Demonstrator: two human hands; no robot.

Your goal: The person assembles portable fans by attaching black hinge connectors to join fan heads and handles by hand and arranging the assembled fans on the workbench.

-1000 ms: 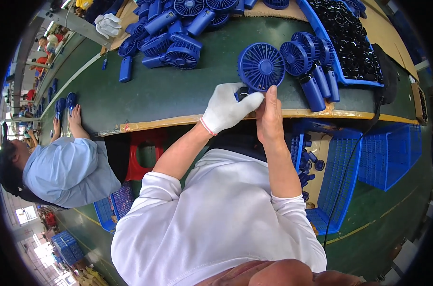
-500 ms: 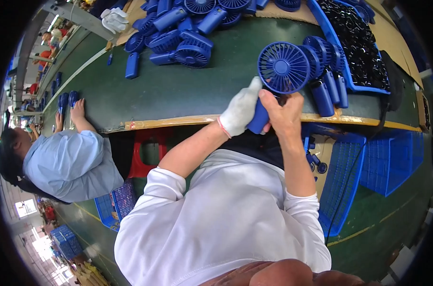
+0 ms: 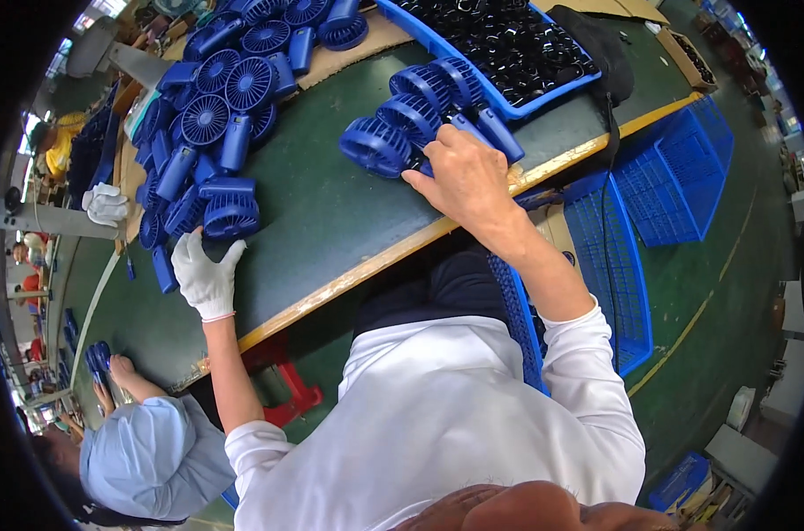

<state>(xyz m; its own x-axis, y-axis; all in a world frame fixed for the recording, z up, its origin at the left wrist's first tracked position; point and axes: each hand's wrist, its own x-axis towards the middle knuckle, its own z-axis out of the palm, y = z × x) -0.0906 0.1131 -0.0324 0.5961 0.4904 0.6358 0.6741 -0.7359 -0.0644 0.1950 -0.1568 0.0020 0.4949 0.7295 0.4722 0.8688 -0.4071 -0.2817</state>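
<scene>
A table (image 3: 305, 203) stretched beneath the left hand (image 3: 205, 276) and right hand (image 3: 473, 175). A fan pile (image 3: 250, 84) lay just beyond the left fingers, a tray (image 3: 552, 96) beyond the right ones. At least 4 fans (image 3: 408, 118) sat grouped at the right fingers, which curled over the nearest; any grip was hidden. The left fingers spread, holding nothing. The step seemed to be setting 1 fan down; the next move probably called for left fingers closing on another.

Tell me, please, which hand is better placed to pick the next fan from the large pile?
The left hand, I think: it is open, at the near edge of the large pile. The right hand is farther away, over the smaller fan group.
</scene>
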